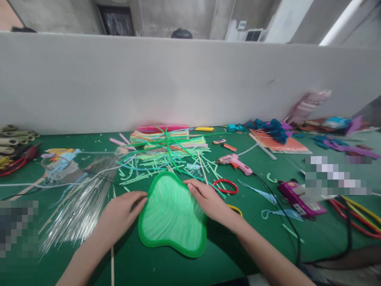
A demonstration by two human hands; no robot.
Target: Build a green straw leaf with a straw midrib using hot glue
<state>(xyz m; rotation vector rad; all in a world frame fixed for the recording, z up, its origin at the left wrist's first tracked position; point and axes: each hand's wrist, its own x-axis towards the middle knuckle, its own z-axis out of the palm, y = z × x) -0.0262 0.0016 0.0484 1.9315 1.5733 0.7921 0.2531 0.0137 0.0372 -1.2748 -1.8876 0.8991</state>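
A light green, leaf-like panel (174,216) with a darker green rim is held just above the green table. My left hand (126,210) grips its upper left edge between thumb and fingers. On the upper right edge, my right hand (204,196) pinches the rim. Behind the panel lies a bundle of colourful pipe-cleaner-like strips (169,141), with cut green pieces (154,159) scattered in front of it. Red-handled scissors (225,186) lie just beyond my right hand, partly hidden.
Silvery wires (83,202) spread at the left. A pink glue gun (236,163) lies right of centre, its black cord running toward me. Farther right are a purple box (299,200) and an orange sheet (279,143). A grey partition (178,79) stands behind the table.
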